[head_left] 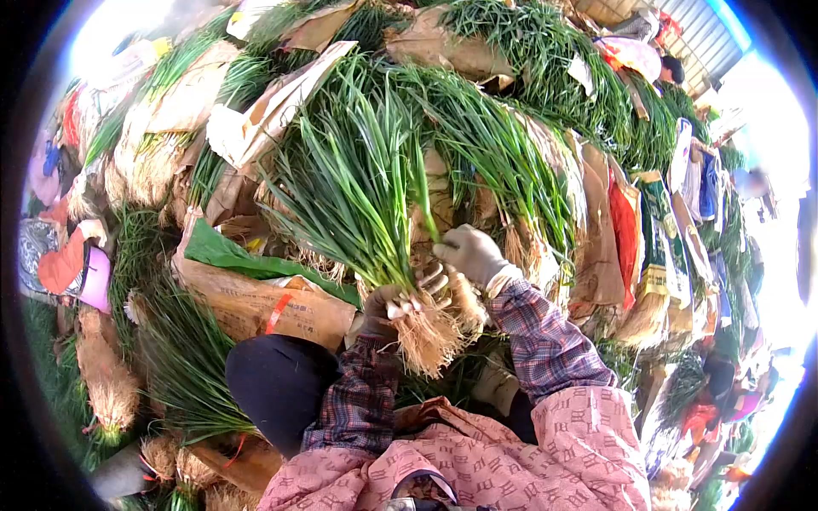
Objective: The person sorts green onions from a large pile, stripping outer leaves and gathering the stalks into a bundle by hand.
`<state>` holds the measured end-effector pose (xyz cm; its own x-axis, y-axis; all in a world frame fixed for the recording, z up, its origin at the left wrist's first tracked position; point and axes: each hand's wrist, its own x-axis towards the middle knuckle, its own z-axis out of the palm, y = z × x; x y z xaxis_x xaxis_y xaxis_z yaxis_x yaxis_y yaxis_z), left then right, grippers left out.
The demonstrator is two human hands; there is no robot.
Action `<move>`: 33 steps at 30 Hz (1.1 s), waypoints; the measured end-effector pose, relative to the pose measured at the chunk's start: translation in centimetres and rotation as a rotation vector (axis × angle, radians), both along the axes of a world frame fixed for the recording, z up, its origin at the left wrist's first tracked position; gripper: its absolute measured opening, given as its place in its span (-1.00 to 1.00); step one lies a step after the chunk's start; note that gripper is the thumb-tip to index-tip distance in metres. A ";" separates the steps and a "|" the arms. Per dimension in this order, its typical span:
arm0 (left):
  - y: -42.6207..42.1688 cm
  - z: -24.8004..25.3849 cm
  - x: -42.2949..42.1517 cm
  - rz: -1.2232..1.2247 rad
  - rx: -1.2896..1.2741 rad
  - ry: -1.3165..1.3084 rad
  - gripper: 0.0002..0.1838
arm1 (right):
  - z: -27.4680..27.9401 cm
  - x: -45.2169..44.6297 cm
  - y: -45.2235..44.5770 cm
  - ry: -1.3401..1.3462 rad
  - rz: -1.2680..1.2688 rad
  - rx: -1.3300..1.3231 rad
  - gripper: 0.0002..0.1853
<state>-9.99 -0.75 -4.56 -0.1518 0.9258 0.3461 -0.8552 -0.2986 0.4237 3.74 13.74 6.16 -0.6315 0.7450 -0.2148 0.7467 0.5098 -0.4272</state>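
Note:
Gloved, my left hand [385, 308] is wrapped round the white base of a bunch of green-leaved plants [366, 187], whose tan roots [428, 336] hang below the fingers. The long leaves fan upward and to the left. My right hand [471, 253], in a pale glove, is just right of the bunch with its fingers pinched at a green leaf or stalk [429, 209]. More tan roots [464, 302] hang between the two hands.
Large piles of similar plants [528, 51] with brown paper wraps [447, 44] lie ahead. A brown sack [247, 298] and a green sheet [256, 262] are at the left. Other people [72, 264] are at the left edge. Wrapped bundles [601, 238] stand at the right.

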 end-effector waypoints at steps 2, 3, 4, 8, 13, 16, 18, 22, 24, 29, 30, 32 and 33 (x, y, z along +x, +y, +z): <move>0.1 -2.0 0.1 0.025 0.057 0.038 -0.76 | -1.7 -0.2 -1.3 0.071 0.180 0.007 -0.60; 0.4 -1.8 0.1 0.103 0.242 0.158 -0.72 | 2.2 -1.1 -1.8 0.127 0.083 -0.527 -0.49; 0.0 1.0 -0.3 -0.254 0.060 -0.140 -0.66 | -3.4 -0.3 0.4 0.317 0.059 -0.463 -0.46; -0.5 3.0 -0.9 -0.682 0.053 -0.467 -0.48 | -4.0 -2.6 0.7 0.951 -0.240 -1.043 -0.40; -0.3 4.6 0.1 -0.716 0.129 -0.481 -0.48 | -3.5 -4.1 -2.0 1.097 -0.019 -1.130 -0.46; 0.1 5.6 0.4 -0.764 0.223 -0.444 -0.51 | -0.5 -1.4 -3.5 0.873 -0.185 -0.733 -0.65; 0.2 6.4 1.2 -0.756 0.234 -0.428 -0.54 | -0.2 0.7 -3.9 1.039 -0.313 -0.601 -0.65; 0.5 7.3 3.9 -0.725 0.364 -0.444 -0.57 | -3.6 7.8 -0.4 0.651 -0.409 -0.016 -0.83; -0.2 7.9 4.1 -0.613 0.222 -0.352 -0.55 | -1.4 9.8 -0.3 0.379 -0.445 0.297 -0.73; 1.4 5.1 2.3 -0.987 -0.016 -0.315 -0.37 | 0.2 11.7 4.1 -0.350 -0.541 0.375 -0.65; 1.5 5.3 2.7 -0.910 -0.030 -0.338 -0.45 | 1.1 11.5 3.8 -0.273 -0.493 0.379 -0.70; 1.5 5.7 3.5 -0.753 -0.057 -0.375 -0.61 | 3.6 10.6 1.3 -0.117 -0.417 0.539 -0.81; 1.1 6.5 3.9 -0.671 -0.102 -0.364 -0.66 | 4.7 10.3 -0.3 -0.018 -0.370 0.796 -0.83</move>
<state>-6.07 0.32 1.97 0.3656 0.8845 0.2897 -0.9301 0.3587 0.0785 14.05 13.47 10.88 -0.3216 0.8341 0.4482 0.9261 0.3757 -0.0346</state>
